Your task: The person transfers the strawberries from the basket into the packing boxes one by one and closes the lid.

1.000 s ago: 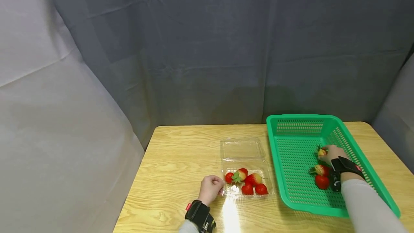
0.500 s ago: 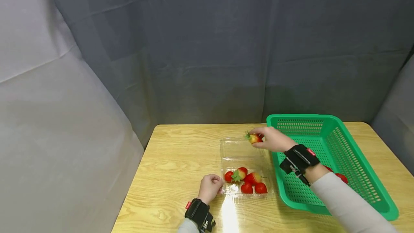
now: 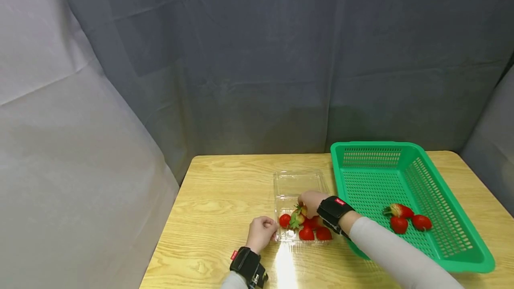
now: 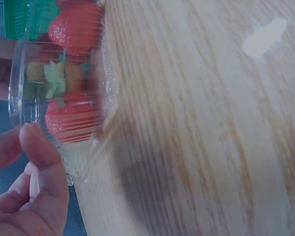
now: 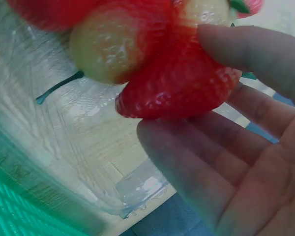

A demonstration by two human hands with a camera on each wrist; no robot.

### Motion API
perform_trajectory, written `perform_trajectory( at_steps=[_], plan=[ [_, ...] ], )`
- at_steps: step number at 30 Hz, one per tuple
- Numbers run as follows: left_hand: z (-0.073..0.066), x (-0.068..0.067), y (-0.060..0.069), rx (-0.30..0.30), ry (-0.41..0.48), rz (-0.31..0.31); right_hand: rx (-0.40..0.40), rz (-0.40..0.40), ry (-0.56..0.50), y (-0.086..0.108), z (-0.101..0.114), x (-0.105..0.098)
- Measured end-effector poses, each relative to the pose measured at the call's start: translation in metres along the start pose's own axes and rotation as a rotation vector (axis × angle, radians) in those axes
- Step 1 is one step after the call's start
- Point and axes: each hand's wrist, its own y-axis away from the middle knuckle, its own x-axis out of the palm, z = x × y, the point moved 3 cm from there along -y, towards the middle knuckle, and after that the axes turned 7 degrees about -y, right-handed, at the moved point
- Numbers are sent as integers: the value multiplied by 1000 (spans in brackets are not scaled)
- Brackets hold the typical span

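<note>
Over the hinged clear plastic container point(image 3: 278, 206), my right hand point(image 3: 313, 200) holds a strawberry point(image 5: 179, 88), thumb on top and fingers beneath it. That strawberry lies against a paler-ended one point(image 5: 108, 46) inside the container. Several more strawberries fill the container's near half, among them a red one point(image 3: 307, 234) at the front. The lid point(image 3: 301, 183) lies folded back, away from me. My left hand point(image 3: 259, 234) pinches the container's left rim between thumb and index finger; in the left wrist view the thumb point(image 4: 39, 145) touches the clear wall.
To the right stands a green perforated basket point(image 3: 339, 182) with three strawberries point(image 3: 398, 225) in it. Its left wall is close beside the container. Both rest on a wooden table point(image 3: 217, 200), with grey cloth point(image 3: 257, 79) hanging behind.
My right hand has picked a strawberry out of the green basket, carried it left over the lid and lowered it into the container. My left hand has stayed at the rim.
</note>
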Motion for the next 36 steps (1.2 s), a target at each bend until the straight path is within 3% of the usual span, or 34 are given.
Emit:
perform_trajectory(
  at_steps=[10, 13, 16, 20, 24, 27, 32, 36],
  plan=[
    [1, -3, -2, 4, -17, -11, 22, -29, 15, -3, 9, 6],
    [3, -1, -2, 1, -6, -5, 20, -22, -3, 1, 10, -1],
    [6, 1, -2, -4, 5, 1, -12, -23, -40, 12, 14, -22],
    [6, 2, -2, -5, 15, 3, -45, -74, -114, 40, 9, -73],
    [4, 2, -2, -11, 16, 5, 3, -159, -144, 71, -28, -118],
    [4, 1, -2, -13, 16, 5, 69, -181, -138, 88, -75, -130],
    [4, 1, -2, -15, 22, 6, 217, -100, -206, 109, -160, -108],
    [7, 1, -2, -24, 24, 9, 306, -15, -284, 122, -201, -77]
  ],
)
